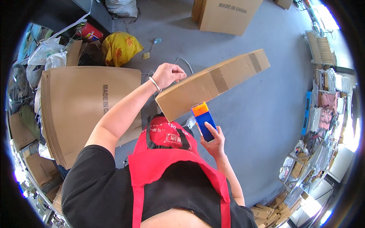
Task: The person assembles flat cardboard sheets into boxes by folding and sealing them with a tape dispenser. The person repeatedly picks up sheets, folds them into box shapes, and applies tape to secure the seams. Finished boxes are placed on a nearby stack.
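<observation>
Long brown taped cardboard carton [190, 92]: just beside left fingers, long edges running away rightward. Left hand [169, 76]: fingers curled; pinching cannot be told. Right hand [214, 142]: fingers wrapped round blue-and-orange handheld tool [205, 127]. Flat brown cardboard stack [76, 98]: left of left fingers. Yellow plastic bag [121, 48]: beyond, leftward. Large brown upright box [228, 21]: farther beyond. Smooth grey floor [266, 121]: stretching right of right fingers, toward blue flat-sided object [306, 113].

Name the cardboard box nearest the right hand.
The long, narrow box crossed by darker bands; the printed box at the top and the flat stack sit farther off.
</observation>
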Motion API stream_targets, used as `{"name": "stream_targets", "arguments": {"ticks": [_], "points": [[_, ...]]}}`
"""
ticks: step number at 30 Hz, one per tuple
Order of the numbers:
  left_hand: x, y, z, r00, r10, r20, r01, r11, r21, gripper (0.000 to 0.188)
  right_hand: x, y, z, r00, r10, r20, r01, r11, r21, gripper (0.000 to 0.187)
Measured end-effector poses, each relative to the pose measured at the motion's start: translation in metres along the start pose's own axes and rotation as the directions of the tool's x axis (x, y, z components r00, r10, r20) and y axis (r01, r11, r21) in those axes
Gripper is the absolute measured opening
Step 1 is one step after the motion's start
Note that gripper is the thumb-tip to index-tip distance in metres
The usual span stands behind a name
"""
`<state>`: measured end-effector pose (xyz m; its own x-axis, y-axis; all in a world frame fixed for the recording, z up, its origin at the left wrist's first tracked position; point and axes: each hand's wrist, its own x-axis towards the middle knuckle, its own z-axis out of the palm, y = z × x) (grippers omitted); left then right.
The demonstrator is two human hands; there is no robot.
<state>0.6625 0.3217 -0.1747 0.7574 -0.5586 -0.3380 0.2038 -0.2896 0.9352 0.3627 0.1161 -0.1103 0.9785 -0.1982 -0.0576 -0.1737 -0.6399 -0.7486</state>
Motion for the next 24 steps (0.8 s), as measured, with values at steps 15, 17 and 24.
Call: {"name": "stream_targets", "arguments": {"ticks": [15,17,24], "points": [[-0.007,-0.091,0.0,0.944,-0.314,0.102,0.312,0.95,0.034,0.086,-0.005,0.005,0.041,0.999,0.03,0.012,-0.031,0.994,0.107,0.066],[0.007,-0.099,-0.006,0.933,-0.312,0.18,0.287,0.945,0.154,0.105,-0.002,0.005,0.038,1.0,0.007,0.017,-0.008,0.996,0.094,0.066],[0.034,-0.128,-0.003,0.779,-0.484,0.398,0.044,0.676,0.735,0.083,-0.01,0.013,0.046,1.0,-0.018,0.015,0.017,0.998,0.062,0.064]]}}
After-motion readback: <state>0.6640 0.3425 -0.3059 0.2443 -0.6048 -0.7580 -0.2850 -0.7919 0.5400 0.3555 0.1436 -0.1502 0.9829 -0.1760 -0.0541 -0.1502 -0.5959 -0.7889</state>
